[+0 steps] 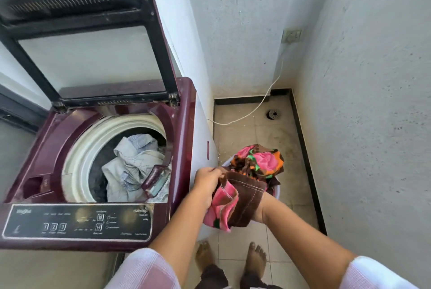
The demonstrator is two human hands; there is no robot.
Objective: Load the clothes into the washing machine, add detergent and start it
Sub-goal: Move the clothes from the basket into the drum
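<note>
A maroon top-loading washing machine (184,139) stands at the left with its lid (88,38) raised. Pale blue-and-white clothes (133,165) lie in its drum. To the right, on the floor, a pale laundry tub (276,191) holds a brown towel with pink, orange and green flowers (258,162). My left hand (207,180) grips the towel's brown edge above the tub. My right hand (260,209) is mostly hidden under the hanging fold of that towel, so its grip cannot be seen.
The control panel (79,222) faces me at the machine's front. A white cable (263,99) runs from a wall socket (291,36) down across the tiled floor. A floor drain (272,114) sits in the corner. My bare feet (255,258) stand below the tub. Walls close in on the right.
</note>
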